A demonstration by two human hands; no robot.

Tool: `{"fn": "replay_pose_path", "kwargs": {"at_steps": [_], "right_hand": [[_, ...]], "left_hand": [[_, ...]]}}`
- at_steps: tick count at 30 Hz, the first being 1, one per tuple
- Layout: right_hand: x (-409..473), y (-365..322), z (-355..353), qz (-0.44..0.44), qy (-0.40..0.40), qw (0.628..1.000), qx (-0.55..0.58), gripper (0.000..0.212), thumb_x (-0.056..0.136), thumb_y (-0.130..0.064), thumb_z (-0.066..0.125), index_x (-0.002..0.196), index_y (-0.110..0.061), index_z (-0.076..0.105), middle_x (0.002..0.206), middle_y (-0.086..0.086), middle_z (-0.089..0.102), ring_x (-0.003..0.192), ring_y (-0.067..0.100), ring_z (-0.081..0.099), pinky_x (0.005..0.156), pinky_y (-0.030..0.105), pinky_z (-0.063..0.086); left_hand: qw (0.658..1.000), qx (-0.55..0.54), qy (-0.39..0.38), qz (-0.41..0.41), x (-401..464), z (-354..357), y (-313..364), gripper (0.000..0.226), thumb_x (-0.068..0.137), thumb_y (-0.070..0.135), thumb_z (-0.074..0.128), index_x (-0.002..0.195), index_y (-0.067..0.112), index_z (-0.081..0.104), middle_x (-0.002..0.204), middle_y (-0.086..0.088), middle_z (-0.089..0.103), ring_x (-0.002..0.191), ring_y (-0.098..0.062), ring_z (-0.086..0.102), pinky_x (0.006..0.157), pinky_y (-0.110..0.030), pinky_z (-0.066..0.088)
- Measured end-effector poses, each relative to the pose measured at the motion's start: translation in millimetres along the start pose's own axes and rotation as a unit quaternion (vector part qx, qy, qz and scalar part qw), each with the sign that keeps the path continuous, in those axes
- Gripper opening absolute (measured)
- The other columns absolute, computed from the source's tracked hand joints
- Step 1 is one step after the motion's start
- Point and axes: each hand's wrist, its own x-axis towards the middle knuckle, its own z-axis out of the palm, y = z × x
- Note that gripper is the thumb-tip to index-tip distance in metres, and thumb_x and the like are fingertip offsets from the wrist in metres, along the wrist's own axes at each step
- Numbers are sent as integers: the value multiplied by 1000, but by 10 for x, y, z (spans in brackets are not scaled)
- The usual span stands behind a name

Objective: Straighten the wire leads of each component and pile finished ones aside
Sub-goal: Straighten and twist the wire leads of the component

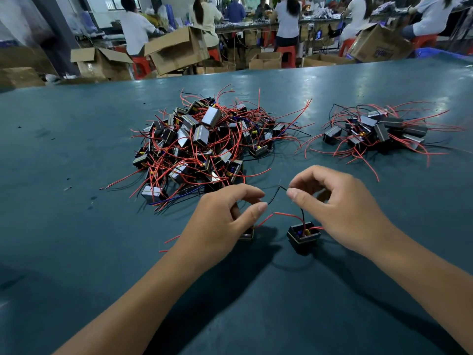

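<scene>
Green table (76, 149), wide. Big tangled heap (202, 144) of unprocessed components at 12 o'clock from the hands; smaller finished pile (378, 131) at 2 o'clock, well apart from the heap.

Left hand (225, 224): fingers curled, thumb and forefinger pinching one end of a black lead (273, 196). A second component (247, 234) sits mostly hidden under this hand; whether it is gripped, cannot tell. Right hand (340, 203): fingers pinching the same lead's other part, at 3 o'clock from the left pinch.

Component in work (303, 235): black block on the table at 6 o'clock from the pinch points, between the wrists, open face up, leads rising from its top. Black lead's long axis runs roughly 8 to 2 o'clock, kinked midway. Red lead (286, 215) trails off toward 10 o'clock.

Risks, judged: pulling hard could lift or tip the unheld block, or strain the lead at its root. Loose red lead could snag the neighbouring component.
</scene>
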Motion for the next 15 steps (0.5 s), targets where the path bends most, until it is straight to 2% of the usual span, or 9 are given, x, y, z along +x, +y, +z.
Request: {"fn": "replay_pose_path", "kwargs": {"at_steps": [3, 5, 10, 13, 15], "right_hand": [[-21, -1, 50, 3, -4, 1000, -20, 12, 88, -27, 72, 77, -29, 67, 71, -23, 66, 65, -5, 59, 60, 5, 39], [-28, -13, 62, 4, -9, 999, -31, 15, 88, -24, 72, 75, -28, 67, 68, -24, 65, 60, -7, 57, 58, 5, 38], [-22, -40, 41, 0, 6, 999, -32, 17, 88, -21, 72, 73, -27, 66, 68, -23, 64, 56, -7, 55, 56, 4, 37], [-12, -39, 23, 0, -20, 999, -32, 14, 89, -23, 69, 77, -29, 65, 72, -24, 64, 58, -3, 55, 57, 7, 38], [17, -35, -23, 4, -46, 998, -31, 12, 91, -22, 66, 85, -32, 65, 81, -24, 66, 68, 1, 60, 62, 11, 43]], "left_hand": [[999, 27, -5, 19, 13, 27, 30, 9, 94, 26, 69, 100, 22, 73, 80, 22, 65, 63, -7, 55, 62, -19, 45], [998, 42, 1, 36, 9, 17, 42, 5, 95, 21, 69, 93, 19, 73, 82, 15, 66, 74, -4, 60, 69, -18, 46], [998, 47, 18, 22, 23, -71, 25, 13, 95, 20, 68, 82, 20, 69, 74, 14, 62, 71, -5, 58, 64, -17, 43], [999, 46, 0, 12, 29, -123, 26, 11, 96, 20, 65, 86, 23, 69, 79, 18, 63, 74, -3, 58, 65, -15, 42], [998, 52, -27, -3, 37, -174, 11, 15, 98, 14, 59, 96, 24, 70, 88, 18, 64, 86, -3, 59, 72, -13, 43]]}}
